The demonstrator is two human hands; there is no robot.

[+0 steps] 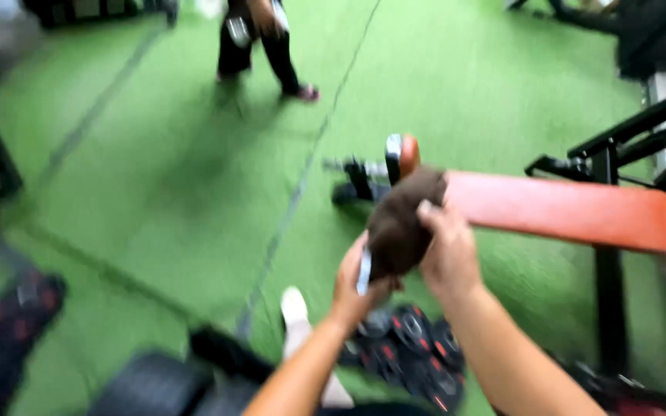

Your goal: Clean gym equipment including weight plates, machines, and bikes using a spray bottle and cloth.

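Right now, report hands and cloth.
Left hand and right hand both grip dark brown crumpled cloth. Cloth held over end of orange padded bench. Nothing between.

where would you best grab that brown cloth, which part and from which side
Probably at its lower, bunched end. The brown cloth hangs as a soft wad by the end of the orange bench pad, and both the left hand and right hand already have a grip there, coming from below on either side. Its upper end lies loose against the pad, so it offers less to close on. The picture is blurred, so folds are unclear.
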